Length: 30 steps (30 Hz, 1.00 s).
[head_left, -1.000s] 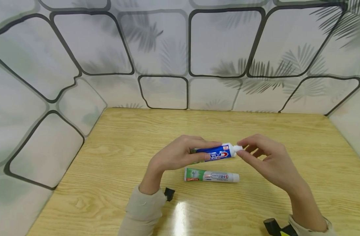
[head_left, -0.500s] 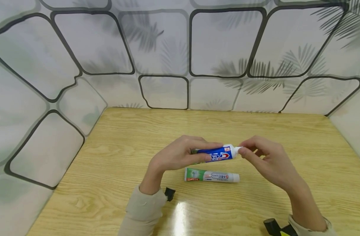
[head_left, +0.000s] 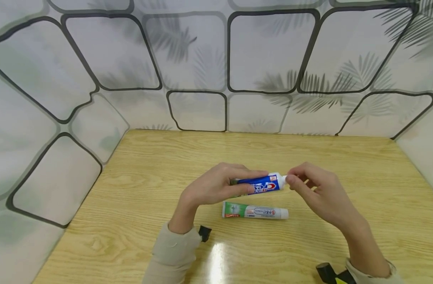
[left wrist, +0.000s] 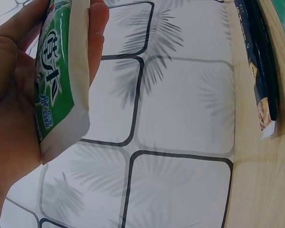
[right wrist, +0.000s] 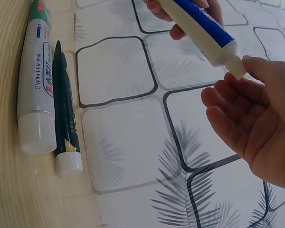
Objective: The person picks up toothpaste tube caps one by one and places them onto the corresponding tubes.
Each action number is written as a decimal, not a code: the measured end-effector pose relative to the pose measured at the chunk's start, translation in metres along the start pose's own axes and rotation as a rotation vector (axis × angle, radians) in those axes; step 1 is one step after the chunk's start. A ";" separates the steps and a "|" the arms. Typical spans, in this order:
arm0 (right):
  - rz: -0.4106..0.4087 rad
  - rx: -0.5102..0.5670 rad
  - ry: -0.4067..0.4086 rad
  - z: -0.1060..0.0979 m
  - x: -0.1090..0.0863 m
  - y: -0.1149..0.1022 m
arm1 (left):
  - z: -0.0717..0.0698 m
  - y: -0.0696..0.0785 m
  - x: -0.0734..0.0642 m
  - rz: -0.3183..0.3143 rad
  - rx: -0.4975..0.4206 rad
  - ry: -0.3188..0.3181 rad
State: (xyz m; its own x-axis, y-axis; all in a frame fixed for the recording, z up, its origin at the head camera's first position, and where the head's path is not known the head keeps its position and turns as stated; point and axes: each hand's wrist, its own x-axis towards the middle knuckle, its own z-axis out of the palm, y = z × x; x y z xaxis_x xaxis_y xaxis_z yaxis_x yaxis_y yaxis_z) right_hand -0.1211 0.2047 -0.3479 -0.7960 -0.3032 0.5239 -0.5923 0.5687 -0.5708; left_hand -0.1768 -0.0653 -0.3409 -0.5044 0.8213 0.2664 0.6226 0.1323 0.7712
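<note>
My left hand [head_left: 214,186] grips a blue, white and green Crest toothpaste tube [head_left: 262,184] above the table, its capped end facing right. The left wrist view shows the tube's green lower part and flat white tail [left wrist: 69,126] beside the palm. My right hand [head_left: 324,195] pinches the small white cap [right wrist: 236,68] between thumb and fingers, which cover much of it in the head view. Below the held tube, a green and white toothpaste tube [head_left: 255,211] lies on the table, cap to the right.
A dark toothpaste tube [right wrist: 66,107] with a white cap lies beside the green and white one in the right wrist view. The wooden table [head_left: 159,154] meets a patterned backdrop [head_left: 198,110]. Black wrist gear [head_left: 204,233] sits by the left sleeve.
My right thumb and fingers were spread wider around the cap a second ago, then closed in on it. The left hand and the held tube have barely moved.
</note>
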 end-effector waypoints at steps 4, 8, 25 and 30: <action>-0.019 -0.001 -0.018 -0.001 0.000 -0.001 | 0.001 0.000 0.000 -0.001 -0.012 0.006; -0.031 0.002 -0.045 0.000 -0.001 0.000 | 0.002 -0.002 0.001 -0.002 -0.010 0.002; 0.046 -0.076 -0.189 0.007 -0.003 0.004 | 0.005 0.002 0.002 -0.052 0.039 -0.012; 0.049 -0.096 -0.171 0.009 -0.003 0.004 | 0.005 0.001 0.002 -0.032 0.023 -0.014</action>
State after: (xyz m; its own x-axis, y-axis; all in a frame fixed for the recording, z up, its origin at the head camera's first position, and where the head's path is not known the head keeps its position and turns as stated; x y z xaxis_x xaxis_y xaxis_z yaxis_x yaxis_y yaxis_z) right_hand -0.1221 0.2007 -0.3571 -0.8383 -0.3942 0.3767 -0.5439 0.6536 -0.5262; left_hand -0.1742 -0.0607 -0.3426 -0.5158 0.8242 0.2338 0.6199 0.1707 0.7659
